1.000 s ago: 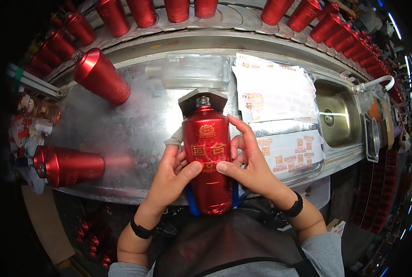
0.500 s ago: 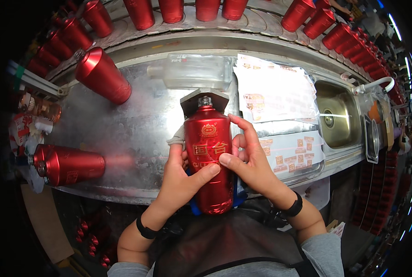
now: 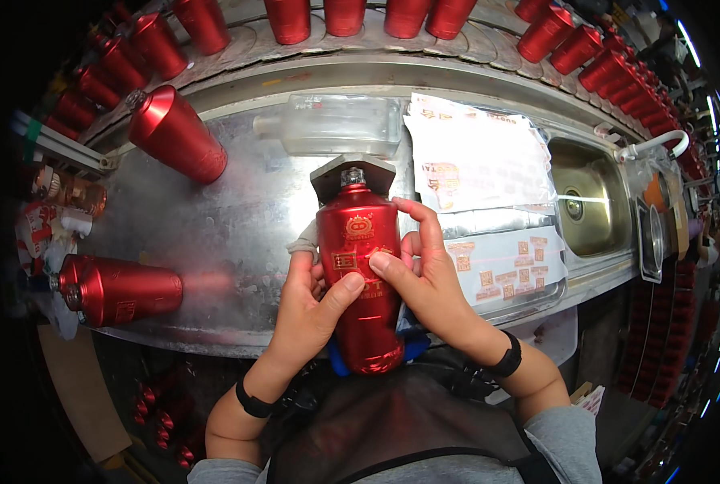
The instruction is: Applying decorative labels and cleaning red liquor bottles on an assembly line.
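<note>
A glossy red bottle (image 3: pixel 364 331) with a gold crest and gold lettering lies in front of me, its uncapped-looking glass neck pointing away. The neck end rests at a dark angled metal stand (image 3: pixel 328 179). My left hand (image 3: pixel 305 310) is wrapped round the bottle's left side, thumb laid on its front. A whitish cloth-like piece covers a fingertip of that hand. On the other side, my right hand (image 3: pixel 426 278) presses its thumb on the gold lettering, with the index finger along the shoulder. Blue material (image 3: pixel 416 348) shows under the bottle's base. Fingers behind the bottle are hidden.
White sheets (image 3: pixel 481 169) with gold decals lie right of the bottle, beside a sink (image 3: pixel 590 202) with a white tap (image 3: pixel 658 147). A clear bottle-shaped container (image 3: pixel 340 127) lies behind. Red bottles lie left (image 3: pixel 126 292), stand far left (image 3: pixel 178 133), and line a curved conveyor (image 3: pixel 344 14).
Both thumbs have slid up the bottle's front, the right one onto the lettering. The bottle and my hands sit slightly further left. Bottles on the far conveyor have moved right.
</note>
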Tool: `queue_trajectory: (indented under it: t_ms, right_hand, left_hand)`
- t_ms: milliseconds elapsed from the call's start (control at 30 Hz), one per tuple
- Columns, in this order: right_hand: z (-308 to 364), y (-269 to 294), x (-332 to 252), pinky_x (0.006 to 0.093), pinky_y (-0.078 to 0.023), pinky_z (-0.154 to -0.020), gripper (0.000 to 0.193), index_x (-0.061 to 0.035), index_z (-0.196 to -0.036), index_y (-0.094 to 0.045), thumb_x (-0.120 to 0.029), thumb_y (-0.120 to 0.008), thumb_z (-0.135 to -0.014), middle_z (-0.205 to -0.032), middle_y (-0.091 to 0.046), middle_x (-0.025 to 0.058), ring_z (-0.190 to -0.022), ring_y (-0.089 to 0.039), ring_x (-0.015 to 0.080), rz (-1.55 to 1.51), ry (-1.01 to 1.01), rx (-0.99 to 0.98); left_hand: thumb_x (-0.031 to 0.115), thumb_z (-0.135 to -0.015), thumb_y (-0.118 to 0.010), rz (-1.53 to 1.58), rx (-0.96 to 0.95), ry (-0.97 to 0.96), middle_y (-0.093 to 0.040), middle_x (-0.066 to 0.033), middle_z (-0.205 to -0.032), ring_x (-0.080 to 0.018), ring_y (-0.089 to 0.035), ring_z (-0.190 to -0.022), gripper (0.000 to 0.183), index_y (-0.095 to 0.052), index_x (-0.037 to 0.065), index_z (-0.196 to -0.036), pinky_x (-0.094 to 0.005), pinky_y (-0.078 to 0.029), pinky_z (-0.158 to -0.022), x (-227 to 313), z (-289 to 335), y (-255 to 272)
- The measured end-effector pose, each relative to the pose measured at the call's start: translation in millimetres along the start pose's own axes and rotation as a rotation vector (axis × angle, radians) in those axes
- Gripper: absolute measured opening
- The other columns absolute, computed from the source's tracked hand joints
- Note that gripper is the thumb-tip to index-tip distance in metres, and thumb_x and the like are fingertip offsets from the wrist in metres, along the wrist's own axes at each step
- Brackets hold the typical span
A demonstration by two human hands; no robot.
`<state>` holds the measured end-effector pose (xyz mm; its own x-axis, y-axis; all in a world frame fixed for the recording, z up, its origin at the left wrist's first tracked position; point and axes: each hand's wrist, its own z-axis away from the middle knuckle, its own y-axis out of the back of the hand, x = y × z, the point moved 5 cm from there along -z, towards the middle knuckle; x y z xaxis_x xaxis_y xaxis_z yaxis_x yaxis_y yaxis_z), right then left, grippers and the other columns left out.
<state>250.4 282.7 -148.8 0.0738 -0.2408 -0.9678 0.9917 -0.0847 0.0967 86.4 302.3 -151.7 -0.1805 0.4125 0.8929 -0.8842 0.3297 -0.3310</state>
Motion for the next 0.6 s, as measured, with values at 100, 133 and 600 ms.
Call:
queue_trajectory:
  t_ms: [100, 133, 600]
  right_hand:
    - [-1, 2, 0, 0.0239, -0.037, -0.06, 0.073, -0.0089, -0.145, -0.036, -0.034, -0.073, -0.087, -0.071, -0.039, -0.0041, -0.066, -0.04, 0.0058, 0.039, 0.015, 0.018]
    - [-1, 3, 3, 0.0239, -0.037, -0.06, 0.073, -0.0092, -0.144, -0.036, -0.035, -0.073, -0.087, -0.071, -0.039, -0.004, -0.065, -0.04, 0.0061, -0.034, -0.005, 0.011]
    - [-5, 2, -8, 0.0279, -0.039, -0.058, 0.073, -0.009, -0.137, -0.04, -0.039, -0.078, -0.082, -0.07, -0.041, -0.0007, -0.063, -0.044, 0.0105, 0.159, 0.061, 0.069]
  left_hand:
    - [0.019, -0.093, -0.068, 0.017, 0.002, -0.019, -0.052, -0.0151, -0.133, -0.019, -0.055, -0.12, 0.073, -0.024, 0.002, -0.149, -0.034, -0.044, -0.103, -2, 1, 1]
    - [0.019, -0.093, -0.068, 0.017, 0.001, -0.021, -0.052, -0.0151, -0.133, -0.019, -0.055, -0.12, 0.073, -0.024, 0.002, -0.149, -0.034, -0.044, -0.103, -2, 2, 0]
    - [0.018, -0.092, -0.069, -0.033, -0.013, -0.028, -0.052, -0.0166, -0.134, -0.0206, -0.054, -0.122, 0.075, -0.023, 0.002, -0.15, -0.0353, -0.045, -0.102, -1, 4, 0]
